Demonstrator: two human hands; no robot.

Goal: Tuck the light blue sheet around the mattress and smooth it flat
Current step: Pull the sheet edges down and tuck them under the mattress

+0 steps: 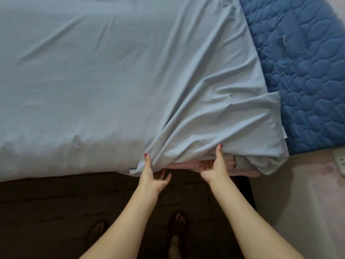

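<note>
Both hands work the near bed edge: left hand (pixel 151 171) pinches the light blue sheet (pixel 115 75), right hand (pixel 214 166) hooks under it. Bunched corner folds beyond the right thumb could tuck in lumpy, pulling diagonal creases across the mattress (pixel 231 162) top.

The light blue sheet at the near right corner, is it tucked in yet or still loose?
Still loose. The light blue sheet bunches in folds there, pink fabric shows beneath its lifted edge, and a flap lies on the blue quilted pad.
</note>
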